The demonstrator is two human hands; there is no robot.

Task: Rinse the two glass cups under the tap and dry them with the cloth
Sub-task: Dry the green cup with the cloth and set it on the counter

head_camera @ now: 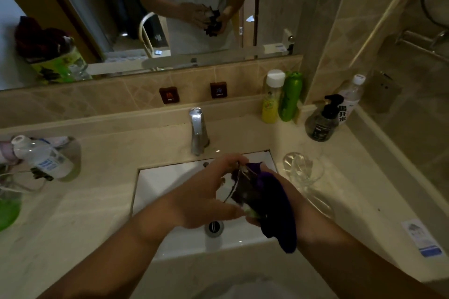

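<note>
Held over the white rectangular sink: a clear glass cup, gripped by the curled left hand and wrapped on its far side in a dark purple cloth, itself clutched by the right hand. Stood on the beige counter, just right of the basin: a second clear glass cup. Behind, a chrome tap.

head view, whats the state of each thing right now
left hand: gripping the glass cup
right hand: pressing the cloth on that cup
glass cup: held over the sink, tilted, partly wrapped
cloth: bunched around the cup, one end hanging
second glass: on the counter right of the sink, untouched
tap: no water visible
sink: drain open, no standing water
</note>
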